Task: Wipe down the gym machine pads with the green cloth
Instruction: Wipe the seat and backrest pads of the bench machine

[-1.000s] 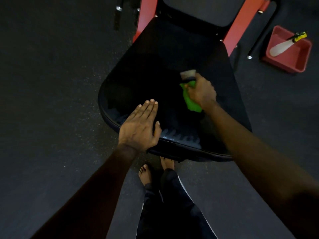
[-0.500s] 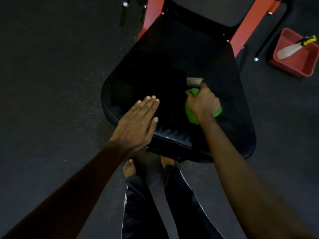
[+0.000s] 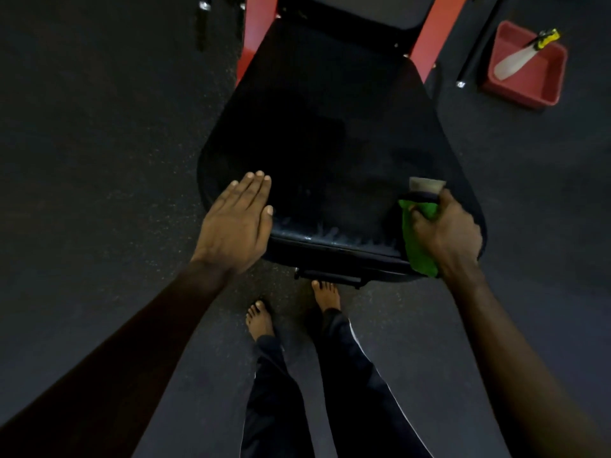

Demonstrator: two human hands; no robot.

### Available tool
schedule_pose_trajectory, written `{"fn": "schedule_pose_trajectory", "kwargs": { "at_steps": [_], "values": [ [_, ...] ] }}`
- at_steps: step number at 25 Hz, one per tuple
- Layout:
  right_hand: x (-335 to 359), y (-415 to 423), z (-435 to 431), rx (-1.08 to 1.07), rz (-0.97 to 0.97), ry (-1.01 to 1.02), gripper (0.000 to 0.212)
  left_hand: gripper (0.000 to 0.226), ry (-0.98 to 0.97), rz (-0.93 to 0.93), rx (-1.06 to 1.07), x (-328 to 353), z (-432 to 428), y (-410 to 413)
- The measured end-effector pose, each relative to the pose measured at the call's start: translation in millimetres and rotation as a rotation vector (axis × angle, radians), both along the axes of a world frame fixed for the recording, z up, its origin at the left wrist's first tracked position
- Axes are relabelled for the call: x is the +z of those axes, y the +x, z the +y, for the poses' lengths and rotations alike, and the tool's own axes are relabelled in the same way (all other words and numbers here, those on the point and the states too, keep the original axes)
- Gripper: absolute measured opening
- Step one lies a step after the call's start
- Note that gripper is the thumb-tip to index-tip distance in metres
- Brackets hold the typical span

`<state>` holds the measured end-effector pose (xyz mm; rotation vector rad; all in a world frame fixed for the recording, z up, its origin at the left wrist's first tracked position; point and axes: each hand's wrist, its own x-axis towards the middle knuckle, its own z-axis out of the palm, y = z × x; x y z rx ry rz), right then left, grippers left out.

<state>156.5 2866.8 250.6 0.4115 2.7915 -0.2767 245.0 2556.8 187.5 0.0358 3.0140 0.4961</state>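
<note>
A black seat pad (image 3: 324,133) of a red-framed gym machine fills the middle of the head view. My right hand (image 3: 446,233) grips the green cloth (image 3: 418,249) at the pad's near right corner, the cloth hanging over the front edge. A small grey and dark object (image 3: 426,186) shows just beyond my right fingers; what it is cannot be told. My left hand (image 3: 236,223) rests flat with straight fingers on the pad's near left corner. Pale streaks (image 3: 334,234) run along the pad's front edge.
The machine's red frame (image 3: 253,38) and a second black pad (image 3: 357,11) rise behind the seat. A red tub (image 3: 542,90) holding a spray bottle (image 3: 525,56) sits on the dark floor at right. My bare feet (image 3: 325,295) stand under the pad's front edge.
My right hand has dragged the green cloth from the middle of the pad toward me and to the right, to the front right corner. My left hand stayed flat on the left corner.
</note>
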Motion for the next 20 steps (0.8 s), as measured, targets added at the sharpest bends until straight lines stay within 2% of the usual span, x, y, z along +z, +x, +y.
{"fn": "schedule_pose_trajectory", "kwargs": {
  "at_steps": [4, 8, 10, 12, 14, 16, 20],
  "values": [
    [1, 30, -80, 0.041, 0.067, -0.115, 0.044, 0.060, 0.036, 0.014, -0.048, 1, -3, 1],
    [-6, 61, -172, 0.319, 0.127, -0.235, 0.045, 0.060, 0.073, 0.044, -0.058, -6, -22, 7],
    [-3, 68, -162, 0.389, 0.150, -0.287, 0.051, 0.059, 0.080, 0.059, -0.068, -9, -26, 9],
    [-2, 67, -115, 0.346, 0.135, -0.285, 0.053, 0.058, 0.095, 0.082, -0.054, -11, -25, 9],
    [-2, 63, -58, 0.212, 0.123, -0.188, 0.053, 0.056, 0.113, 0.108, -0.036, -13, -24, 7],
    [-2, 66, -23, 0.072, 0.194, -0.155, 0.050, 0.055, 0.128, 0.141, -0.041, -15, -22, 8],
    [-18, 75, -54, 0.017, 0.347, -0.151, 0.042, 0.053, 0.164, 0.217, 0.003, -23, -19, 11]
  ]
}}
